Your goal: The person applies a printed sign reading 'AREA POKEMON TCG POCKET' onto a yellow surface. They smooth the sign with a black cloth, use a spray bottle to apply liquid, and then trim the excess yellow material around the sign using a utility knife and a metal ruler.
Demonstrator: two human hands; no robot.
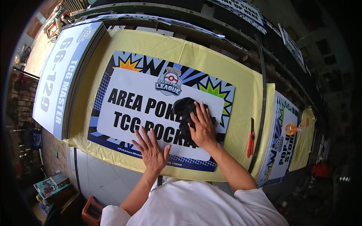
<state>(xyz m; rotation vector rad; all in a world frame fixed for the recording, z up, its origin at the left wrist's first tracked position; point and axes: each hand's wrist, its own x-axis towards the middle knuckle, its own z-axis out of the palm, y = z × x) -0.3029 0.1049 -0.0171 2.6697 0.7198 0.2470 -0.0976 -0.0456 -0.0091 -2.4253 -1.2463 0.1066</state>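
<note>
A printed sign [162, 150] with a white centre, large black lettering and a blue, starburst-patterned border lies on a yellow sheet [143, 41]. My left hand [151, 152] is open, palm down and fingers spread over the lower middle of the sign. My right hand [203, 130] presses on a crumpled black cloth [183, 107] on the sign's right part, its fingers spread out flat over the cloth and partly hiding it.
A stack of white-and-blue boards [56, 83] stands left. Right are a red-handled cutter [250, 141], a dark metal strip [263, 90], another printed sign [279, 113] and an orange bottle [291, 129]. Behind are dark rails [241, 49]. A red stool [91, 211] is lower left.
</note>
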